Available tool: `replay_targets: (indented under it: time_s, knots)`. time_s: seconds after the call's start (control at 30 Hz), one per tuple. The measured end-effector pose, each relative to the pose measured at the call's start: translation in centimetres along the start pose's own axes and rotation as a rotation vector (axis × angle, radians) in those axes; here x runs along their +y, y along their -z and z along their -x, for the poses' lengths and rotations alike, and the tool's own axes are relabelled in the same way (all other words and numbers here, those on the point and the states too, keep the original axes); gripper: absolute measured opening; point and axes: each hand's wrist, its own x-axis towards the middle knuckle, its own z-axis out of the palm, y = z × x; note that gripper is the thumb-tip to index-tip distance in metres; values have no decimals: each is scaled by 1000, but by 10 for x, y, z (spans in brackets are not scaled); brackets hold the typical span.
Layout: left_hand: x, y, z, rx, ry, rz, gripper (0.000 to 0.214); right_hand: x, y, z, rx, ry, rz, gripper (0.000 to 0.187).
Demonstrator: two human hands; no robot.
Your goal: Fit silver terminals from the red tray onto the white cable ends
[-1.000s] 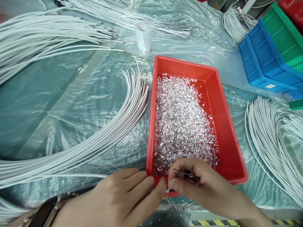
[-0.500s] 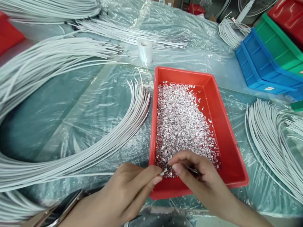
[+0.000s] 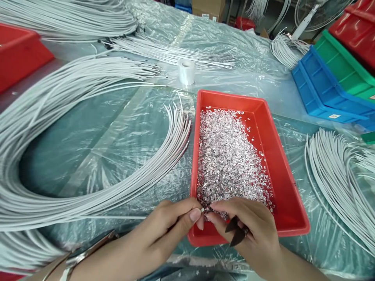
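My left hand (image 3: 175, 218) pinches a thin white cable (image 3: 117, 217) between thumb and forefinger, its tip poking out just past them. My right hand (image 3: 249, 222) is curled around a dark tool with two pointed blades (image 3: 238, 230), which looks like small snips. The right thumb and forefinger come close to the cable tip; whether they hold a tiny piece there I cannot tell. Both hands are over the near left corner of a red tray (image 3: 284, 187). A layer of small shiny silvery foil-like pieces (image 3: 228, 152) covers much of its bottom.
Left of the tray curves a bundle of white cables (image 3: 140, 181), with more cable bundles (image 3: 96, 72) behind. A clear tape roll (image 3: 186, 72) stands beyond the tray. Stacked blue bins (image 3: 325, 89) and another cable bundle (image 3: 336, 171) are at right. A red bin (image 3: 23, 54) sits far left.
My right hand has turned, bringing the dark blades into view below the fingers. Its fingertips have moved closer to the cable tip in my left hand. The whole view has shifted slightly.
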Motion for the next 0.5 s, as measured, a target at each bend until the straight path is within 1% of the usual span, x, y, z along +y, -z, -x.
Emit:
replay_targets:
  time_s: [0.17,0.27,0.37,0.5]
  knots:
    - [2,0,1,68,-49,-85,29,1,-2,-3,-4,-4,-23,12]
    - [3,0,0,104,-79,-79,30,0,-3,-2,-20,1,-44,11]
    - [5,1,-1,75,-71,-28,28,1,-4,0,-51,-1,-47,13]
    - [7,3,-1,-38,58,52,27,0,-6,0,-3,40,-48,14]
